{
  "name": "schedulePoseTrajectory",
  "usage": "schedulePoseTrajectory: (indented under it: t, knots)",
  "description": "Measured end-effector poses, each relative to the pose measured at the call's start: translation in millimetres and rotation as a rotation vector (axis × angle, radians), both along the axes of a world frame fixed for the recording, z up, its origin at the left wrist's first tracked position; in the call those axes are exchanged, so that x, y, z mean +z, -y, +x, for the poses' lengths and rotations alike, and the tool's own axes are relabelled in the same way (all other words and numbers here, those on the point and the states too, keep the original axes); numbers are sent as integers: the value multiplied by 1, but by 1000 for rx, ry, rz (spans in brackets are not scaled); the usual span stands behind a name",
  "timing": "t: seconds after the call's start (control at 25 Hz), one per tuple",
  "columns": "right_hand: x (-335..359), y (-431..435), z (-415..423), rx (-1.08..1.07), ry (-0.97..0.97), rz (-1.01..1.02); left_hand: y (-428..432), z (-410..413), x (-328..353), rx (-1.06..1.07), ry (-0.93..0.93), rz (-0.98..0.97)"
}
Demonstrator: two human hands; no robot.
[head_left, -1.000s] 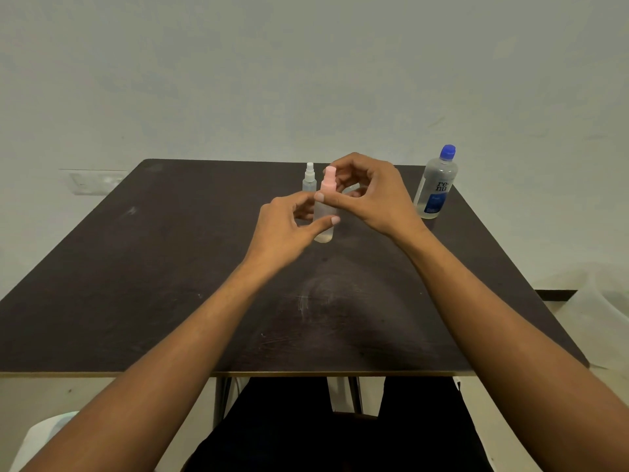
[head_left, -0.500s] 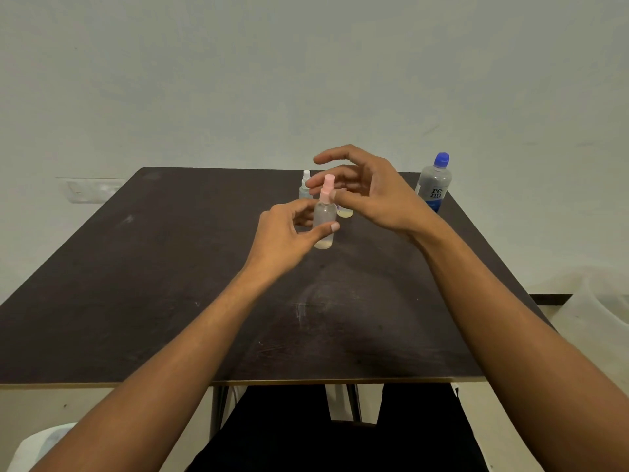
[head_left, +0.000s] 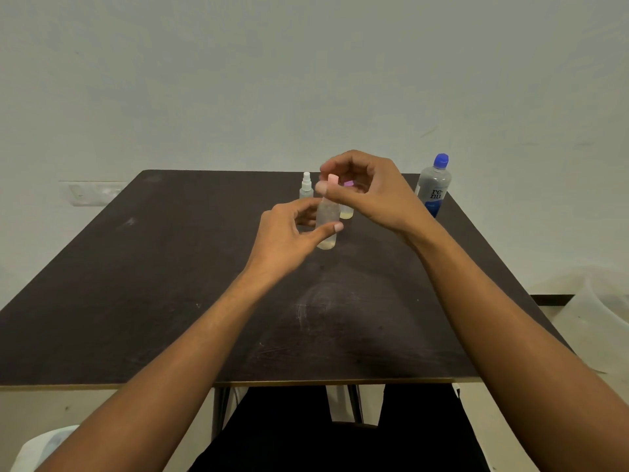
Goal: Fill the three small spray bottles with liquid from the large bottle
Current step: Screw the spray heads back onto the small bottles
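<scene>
bottle [head_left: 327, 223] upright in left hand [head_left: 287, 238], right hand [head_left: 366, 190] pinching pink cap [head_left: 332, 180].

Dim, even indoor light, faint sheen on the dark table [head_left: 143, 284], wide-angle bowing at the edges.

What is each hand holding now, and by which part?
The left hand grips the pink-capped spray bottle round its clear body; the right hand pinches its pink cap.
</scene>
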State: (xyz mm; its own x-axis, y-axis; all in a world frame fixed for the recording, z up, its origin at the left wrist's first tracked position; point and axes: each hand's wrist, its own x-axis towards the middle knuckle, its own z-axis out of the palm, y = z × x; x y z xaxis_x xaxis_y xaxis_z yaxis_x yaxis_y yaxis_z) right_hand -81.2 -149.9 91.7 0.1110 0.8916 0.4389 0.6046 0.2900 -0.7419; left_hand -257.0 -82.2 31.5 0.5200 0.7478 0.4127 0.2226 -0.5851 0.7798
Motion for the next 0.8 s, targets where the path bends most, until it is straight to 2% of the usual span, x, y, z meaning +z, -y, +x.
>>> schedulePoseTrajectory:
  t: [0.12,0.2,0.48,0.56,0.68,0.8]
  knots:
    - [9,5,10,231,-120,-83,-1,-1,1,-1,8,-7]
    - [11,7,13,277,-64,-115,-1,0,1,5,1,-1]
    - [0,-2,1,-56,54,11,2,-1,-2,10,-18,5]
    - [-2,-3,-2,-60,63,17,3,0,-2,6,-13,-1]
    - [6,2,6,139,-20,-82,1,-1,-1,3,-4,-1]
    - [13,8,14,295,-18,-157,1,-1,0,4,1,3]
